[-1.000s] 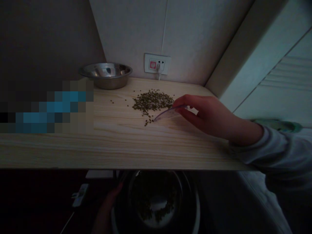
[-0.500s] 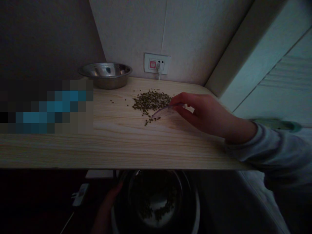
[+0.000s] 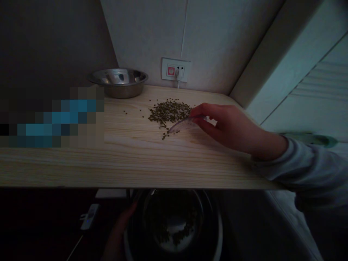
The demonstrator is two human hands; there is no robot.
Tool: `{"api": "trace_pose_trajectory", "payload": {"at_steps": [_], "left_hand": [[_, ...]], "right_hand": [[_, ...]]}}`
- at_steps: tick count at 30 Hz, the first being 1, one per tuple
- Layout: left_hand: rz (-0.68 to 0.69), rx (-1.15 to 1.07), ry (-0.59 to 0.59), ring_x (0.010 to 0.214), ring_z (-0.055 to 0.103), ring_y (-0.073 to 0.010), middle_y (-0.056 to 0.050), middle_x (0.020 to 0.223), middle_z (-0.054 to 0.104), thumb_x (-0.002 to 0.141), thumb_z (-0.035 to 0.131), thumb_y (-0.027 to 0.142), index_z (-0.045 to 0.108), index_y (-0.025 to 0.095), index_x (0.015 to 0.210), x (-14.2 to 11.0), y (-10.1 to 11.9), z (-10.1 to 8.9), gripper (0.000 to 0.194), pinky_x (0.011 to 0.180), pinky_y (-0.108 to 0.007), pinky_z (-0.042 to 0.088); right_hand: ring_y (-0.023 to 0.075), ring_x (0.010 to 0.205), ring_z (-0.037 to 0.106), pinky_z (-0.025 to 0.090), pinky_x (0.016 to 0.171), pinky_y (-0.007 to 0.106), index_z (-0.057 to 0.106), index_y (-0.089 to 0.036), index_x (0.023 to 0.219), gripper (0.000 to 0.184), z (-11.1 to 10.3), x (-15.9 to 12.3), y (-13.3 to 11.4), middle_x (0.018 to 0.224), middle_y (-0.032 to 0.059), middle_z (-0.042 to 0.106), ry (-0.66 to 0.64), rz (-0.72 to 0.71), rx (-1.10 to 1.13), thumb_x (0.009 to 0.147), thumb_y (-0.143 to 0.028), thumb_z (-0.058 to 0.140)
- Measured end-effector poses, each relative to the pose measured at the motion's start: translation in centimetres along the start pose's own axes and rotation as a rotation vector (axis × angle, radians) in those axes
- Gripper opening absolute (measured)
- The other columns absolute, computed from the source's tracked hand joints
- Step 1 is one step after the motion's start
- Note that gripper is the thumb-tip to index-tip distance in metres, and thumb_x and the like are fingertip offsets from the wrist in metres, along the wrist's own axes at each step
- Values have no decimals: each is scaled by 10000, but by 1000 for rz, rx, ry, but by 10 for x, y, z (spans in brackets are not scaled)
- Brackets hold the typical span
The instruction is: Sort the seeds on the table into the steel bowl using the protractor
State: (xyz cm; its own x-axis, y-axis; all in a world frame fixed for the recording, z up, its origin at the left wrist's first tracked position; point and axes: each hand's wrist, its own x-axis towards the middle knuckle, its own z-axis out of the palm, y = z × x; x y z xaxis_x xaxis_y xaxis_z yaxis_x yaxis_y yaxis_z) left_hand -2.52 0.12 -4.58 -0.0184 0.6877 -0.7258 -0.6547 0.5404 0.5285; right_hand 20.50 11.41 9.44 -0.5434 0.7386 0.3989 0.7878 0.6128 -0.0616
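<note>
My right hand [image 3: 228, 125] pinches a thin, clear, curved piece of plastic [image 3: 181, 124] between thumb and fingers. Its lower edge touches the wooden tabletop [image 3: 122, 159] among a few stray beans. Just beyond it spreads a loose pile of small green beans [image 3: 170, 110], which look like mung beans. Below the table's front edge, my left hand [image 3: 119, 230] grips the left side of a metal bowl [image 3: 219, 232]. More of the same beans lie inside that bowl. Most of the left fingers are hidden in the dark.
A second metal bowl [image 3: 123, 90] stands at the back left, against the wall. Behind the pile, a wall socket [image 3: 176, 69] has a plug and white cable. A white charger-like device [image 3: 89, 216] is at lower left. Pixelation covers something blue on the table's left.
The plastic's tip has shifted slightly left and toward me, near the stray beans. My left hand and the lower bowl have barely moved.
</note>
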Motion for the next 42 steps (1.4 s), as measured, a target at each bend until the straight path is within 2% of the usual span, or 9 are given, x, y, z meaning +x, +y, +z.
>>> {"api": "trace_pose_trajectory", "payload": {"at_steps": [4,9,13,20,28,32,36,42], "left_hand": [[-8,10,16,966,501,-271,-10,692,684,644,547,157,629,199,886,4,1,-3,259,820,-401,386],[-62,-39,-21,925,529,-276,-23,739,684,659,532,178,617,189,918,-2,1,7,272,815,-421,386],[-77,-30,-15,906,539,-281,-26,683,682,642,547,172,642,180,830,-6,2,10,211,805,-420,394],[-31,12,18,910,539,-280,-21,658,680,619,574,189,652,179,771,-6,3,7,171,792,-410,408],[-34,55,-8,864,563,-274,-15,626,676,610,580,203,655,186,735,-1,4,4,147,740,-383,445],[-7,48,-2,843,574,-268,-12,633,678,622,572,207,650,186,786,1,4,3,183,743,-385,444],[-23,3,-48,897,549,-269,-14,685,683,631,558,185,647,193,821,-2,2,5,210,779,-388,423],[122,-20,-84,930,531,-267,7,613,676,657,533,210,629,203,879,-1,0,9,242,819,-412,388]], "right_hand": [[141,751,549,406,593,248,511,-222,954,234,-1,-2,-1,890,13,607,-12,7,6,762,-214,376],[140,740,547,403,597,247,514,-210,948,232,-1,-3,-1,876,16,608,-19,11,-6,760,-198,379],[137,733,545,403,600,245,515,-202,953,237,0,-3,0,875,19,606,-6,6,-9,757,-191,382],[126,717,540,400,589,236,521,-182,941,230,-1,-4,-1,867,27,605,12,-14,10,760,-186,379],[125,725,543,400,595,236,521,-182,943,227,-3,-5,-1,869,27,604,-4,-3,12,763,-199,385],[128,733,544,402,592,237,521,-187,940,226,-2,-5,0,871,25,604,-6,-7,14,765,-200,379],[130,733,546,404,591,240,518,-191,940,225,0,-4,1,868,22,605,0,-5,17,760,-191,383],[131,717,547,404,576,241,521,-197,934,219,0,-4,3,856,22,606,17,1,-2,757,-196,390]]}}
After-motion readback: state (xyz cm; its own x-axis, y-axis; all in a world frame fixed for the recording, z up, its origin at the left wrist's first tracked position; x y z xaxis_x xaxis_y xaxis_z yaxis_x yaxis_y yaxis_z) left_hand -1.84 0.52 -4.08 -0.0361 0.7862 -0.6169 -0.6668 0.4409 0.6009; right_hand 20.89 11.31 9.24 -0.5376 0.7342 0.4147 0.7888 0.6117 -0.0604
